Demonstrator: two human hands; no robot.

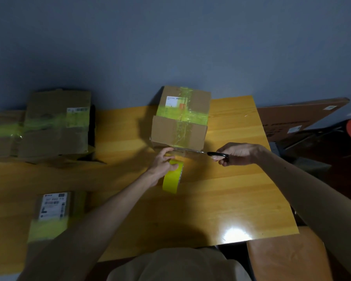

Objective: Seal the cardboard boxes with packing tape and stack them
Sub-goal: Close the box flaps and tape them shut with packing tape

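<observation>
Centrally, box (178,128) (sealed), left hand (162,163) gripping tape roll (171,182), right hand (238,154) gripping scissors (216,153)

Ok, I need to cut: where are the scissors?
Head view, right of centre: the scissors are in the right hand, blades at the near edge of the taped cardboard box.

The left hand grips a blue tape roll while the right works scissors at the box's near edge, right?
Not quite: the head view shows the tape roll in the left hand is yellow, not blue. The right hand does hold scissors at the cardboard box's near edge.
</observation>
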